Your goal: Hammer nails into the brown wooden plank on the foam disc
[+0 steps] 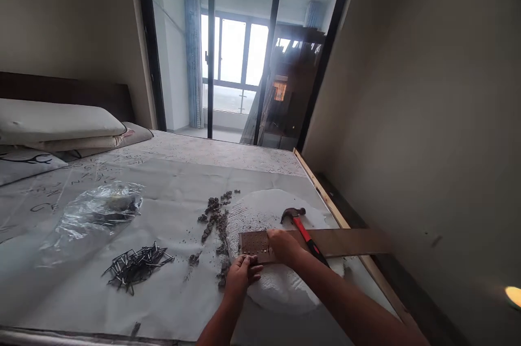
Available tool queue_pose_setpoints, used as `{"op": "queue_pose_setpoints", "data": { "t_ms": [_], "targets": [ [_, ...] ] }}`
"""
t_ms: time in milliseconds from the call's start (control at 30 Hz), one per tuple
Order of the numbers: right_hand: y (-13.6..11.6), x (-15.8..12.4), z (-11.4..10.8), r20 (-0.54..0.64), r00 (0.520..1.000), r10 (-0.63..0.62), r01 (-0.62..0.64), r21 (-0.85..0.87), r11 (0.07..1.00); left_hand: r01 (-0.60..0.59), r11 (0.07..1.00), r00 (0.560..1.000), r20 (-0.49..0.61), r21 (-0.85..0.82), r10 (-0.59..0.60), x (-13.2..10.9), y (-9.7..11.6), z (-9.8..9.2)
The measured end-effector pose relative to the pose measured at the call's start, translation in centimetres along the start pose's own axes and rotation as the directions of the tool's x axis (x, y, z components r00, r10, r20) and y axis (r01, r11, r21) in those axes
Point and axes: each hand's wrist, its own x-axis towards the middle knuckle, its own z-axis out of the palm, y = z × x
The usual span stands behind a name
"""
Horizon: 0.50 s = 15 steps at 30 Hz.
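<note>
A brown board [340,242] lies across a white foam piece [280,290] and reaches past the bed's right edge. Small pale dots or holes mark its left end. My left hand [241,271] is at the board's lower left corner, fingers bent and pinched together; what they hold is too small to make out. My right hand [280,244] rests on the board just right of it, its fingers closed and partly hidden. A claw hammer [303,231] with a red and black handle lies over the board, beyond my right forearm. Dark crumbled bits [210,218] lie left of the foam.
A heap of nails [137,266] sits on the grey sheet [175,302] at the left, with a clear plastic bag [100,207] behind it. Pillows [61,121] are at the far left. A wooden rail [321,190] runs along the bed's right edge, near the wall.
</note>
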Motion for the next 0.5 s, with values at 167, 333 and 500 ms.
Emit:
{"op": "queue_pose_setpoints", "data": {
  "t_ms": [167, 333, 500],
  "targets": [
    [-0.3, -0.9, -3.0, -0.091, 0.981, -0.170, 0.180, 0.113, 0.977, 0.098, 0.987, 0.994, 0.054, -0.128, -0.092, -1.3, 1.3, 0.6],
    [-2.1, -1.3, -2.4, -0.033, 0.940, -0.341, 0.341, 0.163, 0.926, 0.235, 0.942, 0.941, 0.300, -0.238, -0.158, -2.4, 2.2, 1.2],
    [-1.5, -1.2, -1.2, -0.063, 0.970, -0.236, 0.240, 0.070, 0.968, 0.327, 0.905, 0.925, 0.290, -0.273, -0.247, -2.4, 2.0, 1.0]
  ]
}}
